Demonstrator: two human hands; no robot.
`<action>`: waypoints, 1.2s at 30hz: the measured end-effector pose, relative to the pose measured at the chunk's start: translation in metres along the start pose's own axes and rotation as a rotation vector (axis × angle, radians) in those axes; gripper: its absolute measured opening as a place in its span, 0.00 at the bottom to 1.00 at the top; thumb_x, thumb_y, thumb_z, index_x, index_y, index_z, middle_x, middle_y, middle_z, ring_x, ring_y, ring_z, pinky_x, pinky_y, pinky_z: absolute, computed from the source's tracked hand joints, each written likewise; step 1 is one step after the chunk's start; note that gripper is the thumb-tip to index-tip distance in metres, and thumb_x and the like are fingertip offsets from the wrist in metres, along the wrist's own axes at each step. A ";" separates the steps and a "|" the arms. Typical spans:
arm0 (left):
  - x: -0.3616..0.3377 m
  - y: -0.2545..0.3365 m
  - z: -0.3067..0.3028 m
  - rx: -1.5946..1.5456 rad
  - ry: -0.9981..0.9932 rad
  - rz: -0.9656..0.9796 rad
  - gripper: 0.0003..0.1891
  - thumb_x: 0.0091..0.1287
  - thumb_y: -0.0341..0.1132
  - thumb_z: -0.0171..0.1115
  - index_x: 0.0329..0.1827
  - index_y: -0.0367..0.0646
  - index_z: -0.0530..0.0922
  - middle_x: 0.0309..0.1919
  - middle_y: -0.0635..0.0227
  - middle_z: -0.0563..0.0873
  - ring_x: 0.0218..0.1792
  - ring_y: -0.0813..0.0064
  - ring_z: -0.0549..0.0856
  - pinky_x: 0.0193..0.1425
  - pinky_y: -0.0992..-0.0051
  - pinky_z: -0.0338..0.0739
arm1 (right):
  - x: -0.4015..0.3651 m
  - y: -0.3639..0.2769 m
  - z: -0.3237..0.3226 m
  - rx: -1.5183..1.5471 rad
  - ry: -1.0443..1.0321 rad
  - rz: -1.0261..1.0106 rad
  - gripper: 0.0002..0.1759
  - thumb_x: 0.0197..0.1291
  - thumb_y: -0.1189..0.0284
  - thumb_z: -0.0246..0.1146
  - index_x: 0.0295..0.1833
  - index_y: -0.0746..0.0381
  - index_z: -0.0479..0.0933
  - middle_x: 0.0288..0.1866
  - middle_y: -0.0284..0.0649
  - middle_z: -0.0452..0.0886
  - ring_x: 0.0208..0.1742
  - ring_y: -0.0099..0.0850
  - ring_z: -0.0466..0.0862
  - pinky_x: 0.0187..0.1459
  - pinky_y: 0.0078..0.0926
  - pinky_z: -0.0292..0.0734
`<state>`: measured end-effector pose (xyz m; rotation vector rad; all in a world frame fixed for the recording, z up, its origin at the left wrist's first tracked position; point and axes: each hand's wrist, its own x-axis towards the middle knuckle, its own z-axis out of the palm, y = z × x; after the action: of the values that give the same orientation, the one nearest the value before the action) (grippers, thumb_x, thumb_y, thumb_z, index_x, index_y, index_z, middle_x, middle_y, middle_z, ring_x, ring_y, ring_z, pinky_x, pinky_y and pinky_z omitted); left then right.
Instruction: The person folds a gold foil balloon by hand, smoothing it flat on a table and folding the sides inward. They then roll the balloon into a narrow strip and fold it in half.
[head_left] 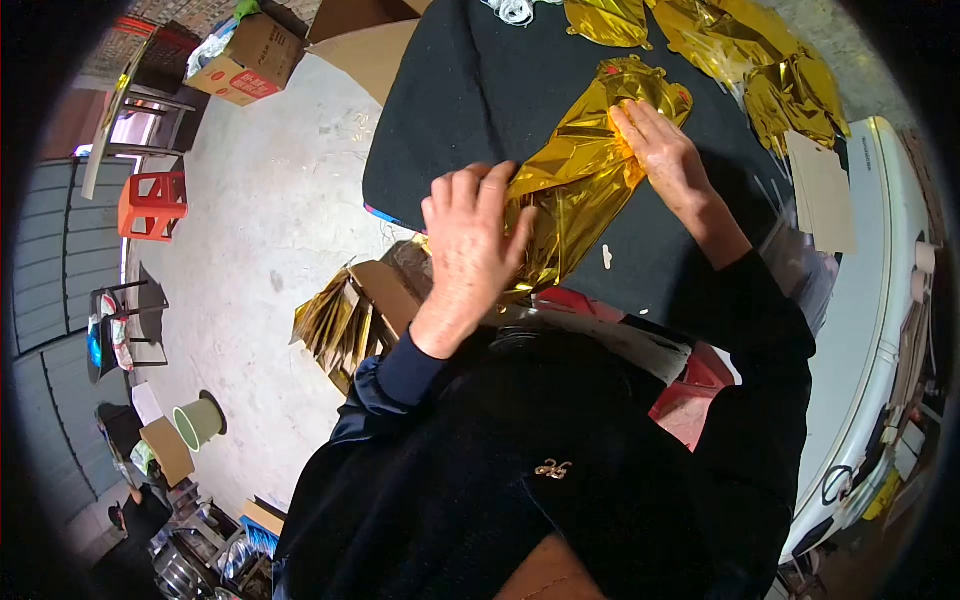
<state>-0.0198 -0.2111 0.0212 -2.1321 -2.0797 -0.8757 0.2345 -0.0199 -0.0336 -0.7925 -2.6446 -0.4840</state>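
Note:
A deflated gold foil balloon [572, 222] lies creased and bunched across the black-covered table in front of me. My right hand [660, 155] is on its upper part, fingers together, with the foil gathered into folds under them; the thumb is hidden. At the balloon's left edge, my left hand [468, 235] has its fingers bent over the foil and its thumb on the near side. Its fingertips are partly hidden. On the cloth to the right of the balloon lies a small pale cut-out tab [607, 257].
More gold foil balloons [790, 85] lie at the table's far right, near a beige card [820, 190]. A box of folded gold foil [345, 325] stands below the table's left edge. A white appliance [865, 300] borders the right; a red stool [153, 207] stands left.

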 end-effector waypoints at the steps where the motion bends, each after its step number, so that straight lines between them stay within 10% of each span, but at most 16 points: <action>1: -0.003 -0.009 0.001 -0.011 -0.076 -0.047 0.24 0.64 0.36 0.75 0.63 0.43 0.81 0.51 0.58 0.84 0.52 0.58 0.79 0.56 0.60 0.71 | 0.000 0.000 -0.001 -0.010 -0.010 0.000 0.30 0.63 0.78 0.63 0.73 0.63 0.76 0.69 0.48 0.82 0.70 0.44 0.81 0.70 0.37 0.79; 8: -0.024 -0.024 0.003 -0.403 -0.129 -0.312 0.11 0.69 0.34 0.72 0.50 0.40 0.83 0.34 0.61 0.89 0.34 0.63 0.89 0.41 0.66 0.82 | 0.002 -0.002 0.002 -0.054 0.000 -0.015 0.29 0.63 0.77 0.64 0.72 0.64 0.77 0.69 0.47 0.81 0.73 0.45 0.78 0.72 0.37 0.78; 12: -0.023 -0.039 0.000 -0.721 -0.199 -0.475 0.11 0.73 0.38 0.71 0.46 0.39 0.83 0.24 0.70 0.86 0.27 0.84 0.83 0.35 0.76 0.78 | 0.001 0.000 0.005 -0.040 0.007 -0.020 0.29 0.63 0.77 0.64 0.72 0.65 0.77 0.69 0.47 0.81 0.73 0.47 0.78 0.71 0.38 0.78; 19: -0.021 -0.045 -0.003 -0.533 -0.209 -0.381 0.08 0.68 0.31 0.70 0.44 0.40 0.80 0.24 0.63 0.84 0.25 0.70 0.84 0.31 0.72 0.76 | 0.003 0.000 0.003 0.011 0.025 -0.008 0.29 0.64 0.78 0.63 0.72 0.66 0.76 0.69 0.48 0.81 0.72 0.47 0.79 0.71 0.39 0.78; 25: -0.037 -0.040 -0.001 -0.089 -0.070 0.103 0.10 0.64 0.25 0.69 0.46 0.43 0.79 0.28 0.60 0.83 0.30 0.56 0.85 0.34 0.58 0.78 | 0.000 -0.001 0.005 0.051 -0.020 0.063 0.32 0.64 0.81 0.60 0.75 0.63 0.74 0.74 0.47 0.78 0.77 0.47 0.75 0.74 0.41 0.75; 31: -0.041 -0.051 -0.012 -0.491 -0.261 -0.387 0.13 0.68 0.30 0.69 0.52 0.41 0.78 0.25 0.61 0.84 0.26 0.63 0.87 0.34 0.67 0.81 | 0.000 -0.001 0.006 0.045 -0.019 0.076 0.31 0.64 0.82 0.59 0.75 0.64 0.74 0.74 0.49 0.77 0.75 0.48 0.76 0.74 0.42 0.75; 33: -0.038 -0.052 -0.020 -0.411 -0.363 -0.351 0.13 0.71 0.28 0.68 0.55 0.39 0.77 0.31 0.60 0.90 0.32 0.74 0.91 0.39 0.73 0.83 | 0.001 0.000 0.004 0.036 0.009 0.040 0.29 0.65 0.79 0.61 0.73 0.67 0.75 0.71 0.51 0.79 0.73 0.49 0.78 0.73 0.43 0.76; 36: -0.048 -0.054 -0.009 -0.619 -0.265 -0.350 0.14 0.67 0.28 0.68 0.53 0.40 0.77 0.28 0.60 0.87 0.28 0.64 0.89 0.35 0.66 0.82 | 0.003 0.000 0.001 0.066 0.016 0.020 0.29 0.65 0.78 0.61 0.73 0.67 0.75 0.71 0.51 0.80 0.73 0.49 0.78 0.72 0.44 0.76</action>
<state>-0.0707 -0.2533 -0.0099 -2.2743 -2.6419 -1.5233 0.2322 -0.0176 -0.0336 -0.7908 -2.6205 -0.3948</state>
